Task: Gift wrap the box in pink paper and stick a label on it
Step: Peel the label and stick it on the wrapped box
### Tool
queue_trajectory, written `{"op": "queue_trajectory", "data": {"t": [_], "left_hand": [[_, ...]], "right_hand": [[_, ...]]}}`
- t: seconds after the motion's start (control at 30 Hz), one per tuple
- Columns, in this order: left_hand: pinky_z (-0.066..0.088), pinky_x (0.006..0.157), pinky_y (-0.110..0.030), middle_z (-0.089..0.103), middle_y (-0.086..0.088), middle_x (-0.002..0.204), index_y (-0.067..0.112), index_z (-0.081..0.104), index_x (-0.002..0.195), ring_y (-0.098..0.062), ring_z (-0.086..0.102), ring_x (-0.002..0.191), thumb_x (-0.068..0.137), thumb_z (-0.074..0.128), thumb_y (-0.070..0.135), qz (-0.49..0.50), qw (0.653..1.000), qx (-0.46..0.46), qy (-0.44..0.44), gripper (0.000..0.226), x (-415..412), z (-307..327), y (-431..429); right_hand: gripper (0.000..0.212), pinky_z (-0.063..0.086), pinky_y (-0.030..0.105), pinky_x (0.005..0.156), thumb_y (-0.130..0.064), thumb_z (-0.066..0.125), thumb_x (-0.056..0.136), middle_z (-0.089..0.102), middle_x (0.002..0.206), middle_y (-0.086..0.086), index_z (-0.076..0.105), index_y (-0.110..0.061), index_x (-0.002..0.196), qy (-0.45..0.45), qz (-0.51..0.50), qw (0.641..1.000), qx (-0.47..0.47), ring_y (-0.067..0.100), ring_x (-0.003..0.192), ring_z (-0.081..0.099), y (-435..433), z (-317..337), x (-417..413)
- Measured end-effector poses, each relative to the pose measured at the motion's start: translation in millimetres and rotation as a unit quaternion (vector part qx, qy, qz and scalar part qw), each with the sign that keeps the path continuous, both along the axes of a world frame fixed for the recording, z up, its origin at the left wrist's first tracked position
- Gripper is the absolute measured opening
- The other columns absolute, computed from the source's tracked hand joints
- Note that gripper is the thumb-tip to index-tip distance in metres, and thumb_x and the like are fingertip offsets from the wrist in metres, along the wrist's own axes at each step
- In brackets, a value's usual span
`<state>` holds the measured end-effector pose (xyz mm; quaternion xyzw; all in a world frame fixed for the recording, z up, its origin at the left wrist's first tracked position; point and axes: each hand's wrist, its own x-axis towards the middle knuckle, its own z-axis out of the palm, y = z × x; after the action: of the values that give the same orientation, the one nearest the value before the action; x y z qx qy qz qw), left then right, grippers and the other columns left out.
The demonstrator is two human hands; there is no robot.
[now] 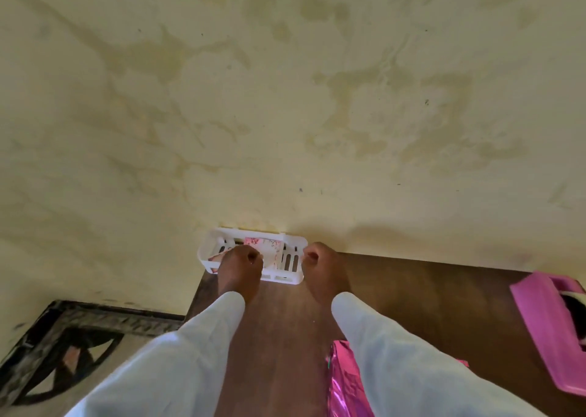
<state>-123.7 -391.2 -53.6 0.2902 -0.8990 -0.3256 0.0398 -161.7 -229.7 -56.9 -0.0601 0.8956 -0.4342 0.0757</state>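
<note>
Left hand (241, 266) curls into the white slotted plastic basket (295, 240) over pink-patterned label cards (257, 242); grasp cannot be told. Right hand (320, 267) is curled beside the basket, contact unclear. Shiny pink foil paper (344, 385) lies near; the box is unseen. Judged: label still outstanding.

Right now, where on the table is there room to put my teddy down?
The table is bare between the left sleeve and right sleeve, in front of the white basket, and between that sleeve and the pink holder. Crowded: the far corner, with the left hand, right hand and basket, and the near edge, where the pink paper lies.
</note>
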Motion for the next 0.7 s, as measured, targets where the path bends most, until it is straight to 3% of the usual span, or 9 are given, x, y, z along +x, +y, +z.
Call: {"op": "queue_trajectory", "data": {"t": [0.07,0.17,0.27,0.37,0.53,0.6,0.7], "left_hand": [[0.048,0.075,-0.029,0.072,-0.006,0.098,0.016,0.070,0.092,-0.020,0.062,0.080,0.094,0.059,0.028,-0.001,0.999,-0.016,-0.038,0.017,-22,-2,-13],[0.049,0.090,-0.037,0.068,-0.007,0.118,0.016,0.063,0.120,-0.027,0.063,0.108,0.090,0.066,0.043,-0.019,0.992,-0.041,-0.119,0.041,-46,-12,-25],[0.047,0.097,-0.046,0.067,-0.006,0.121,0.018,0.060,0.124,-0.029,0.063,0.111,0.082,0.072,0.052,-0.027,0.981,-0.057,-0.185,0.056,-62,-26,-32],[0.041,0.104,-0.051,0.067,-0.004,0.121,0.021,0.059,0.124,-0.030,0.061,0.116,0.079,0.074,0.056,-0.025,0.973,-0.072,-0.218,0.059,-72,-37,-33],[0.041,0.086,-0.037,0.067,-0.006,0.113,0.020,0.058,0.116,-0.031,0.062,0.110,0.078,0.077,0.049,0.020,0.981,-0.063,-0.182,0.051,-76,-41,-34],[0.040,0.084,-0.038,0.067,-0.007,0.112,0.021,0.051,0.115,-0.033,0.061,0.110,0.078,0.077,0.049,0.031,0.984,-0.049,-0.167,0.052,-76,-45,-36],[0.044,0.085,-0.039,0.069,-0.006,0.110,0.023,0.052,0.112,-0.033,0.063,0.105,0.084,0.070,0.043,0.042,0.990,-0.022,-0.136,0.039,-76,-48,-40]], "right_hand": [[0.019,0.056,0.042,0.081,-0.010,0.047,0.094,0.069,0.104,0.008,0.065,-0.006,0.095,-0.006,0.026,1.000,0.006,0.028,0.098,0.065,-18,-5,-17],[0.031,0.056,0.032,0.081,-0.007,0.040,0.096,0.066,0.118,0.009,0.064,0.001,0.112,-0.061,0.040,0.997,0.004,0.029,0.108,0.063,-40,-19,-40],[0.033,0.058,0.039,0.090,-0.007,0.041,0.095,0.064,0.126,0.011,0.064,-0.006,0.119,-0.131,0.033,0.991,-0.016,0.032,0.113,0.062,-58,-39,-57],[0.033,0.056,0.033,0.089,0.003,0.043,0.093,0.062,0.125,0.014,0.061,-0.003,0.120,-0.182,0.021,0.983,-0.029,0.032,0.108,0.060,-70,-51,-69],[0.041,0.056,0.035,0.091,0.005,0.043,0.095,0.057,0.129,0.014,0.056,-0.005,0.133,-0.232,0.007,0.971,-0.054,0.033,0.113,0.059,-79,-61,-77],[0.041,0.057,0.033,0.084,0.004,0.048,0.093,0.057,0.130,0.015,0.056,-0.008,0.131,-0.231,-0.012,0.970,-0.071,0.031,0.106,0.061,-81,-65,-76],[0.032,0.058,0.038,0.089,-0.002,0.061,0.090,0.055,0.128,0.010,0.057,-0.016,0.118,-0.186,-0.056,0.978,-0.078,0.028,0.108,0.060,-82,-68,-72]]}}
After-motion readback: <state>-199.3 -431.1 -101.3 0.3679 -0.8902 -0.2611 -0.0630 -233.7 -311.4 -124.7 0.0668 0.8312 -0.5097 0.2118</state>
